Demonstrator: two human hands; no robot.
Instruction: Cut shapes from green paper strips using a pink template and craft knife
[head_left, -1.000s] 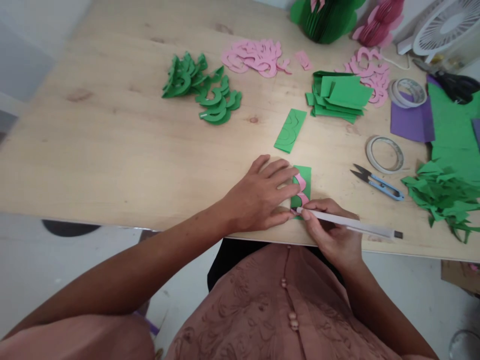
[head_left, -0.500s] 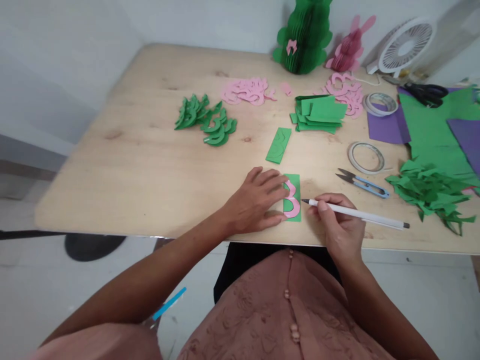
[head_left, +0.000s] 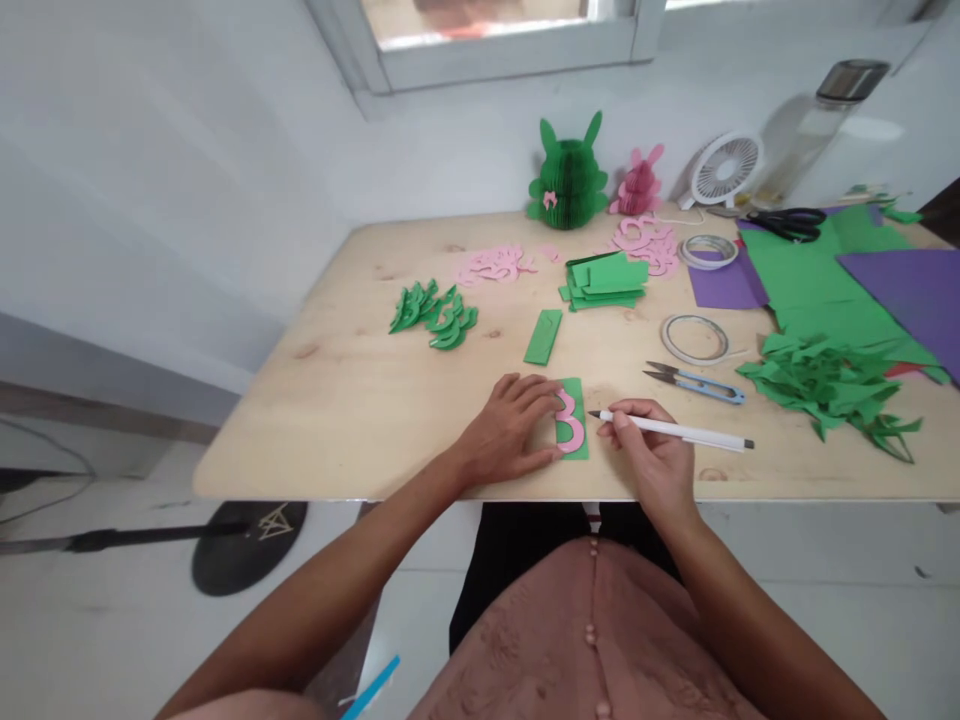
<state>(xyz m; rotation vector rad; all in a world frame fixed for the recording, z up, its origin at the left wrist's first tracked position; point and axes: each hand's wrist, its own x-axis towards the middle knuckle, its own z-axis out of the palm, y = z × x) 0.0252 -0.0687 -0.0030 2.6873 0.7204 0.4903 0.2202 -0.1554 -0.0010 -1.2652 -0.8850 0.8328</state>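
Lying flat near the table's front edge, a green paper rectangle [head_left: 575,390] carries a pink curved paper cutout [head_left: 576,436] shaped like a 3. My left hand [head_left: 510,430] rests with fingers spread, its fingertips pressing on the left side of both. My right hand [head_left: 654,455] grips a white pen [head_left: 675,430] between thumb and fingers. The pen's dark tip points left, just right of the green rectangle and apart from it. Beyond them lies another green paper strip [head_left: 543,338] with a faint curved outline.
Blue-handled thread snips [head_left: 709,388], a tape roll [head_left: 694,340] and green scraps [head_left: 832,390] lie right of my hands. Farther back are a stack of green strips [head_left: 607,280], green cutouts [head_left: 435,312], pink cutouts [head_left: 495,264], honeycomb paper rabbits [head_left: 570,185] and a white fan [head_left: 725,170].
The camera view has tilted up, bringing the window and a clear bottle into sight. Both hands keep nearly the same position around the green rectangle, the pen still beside it.
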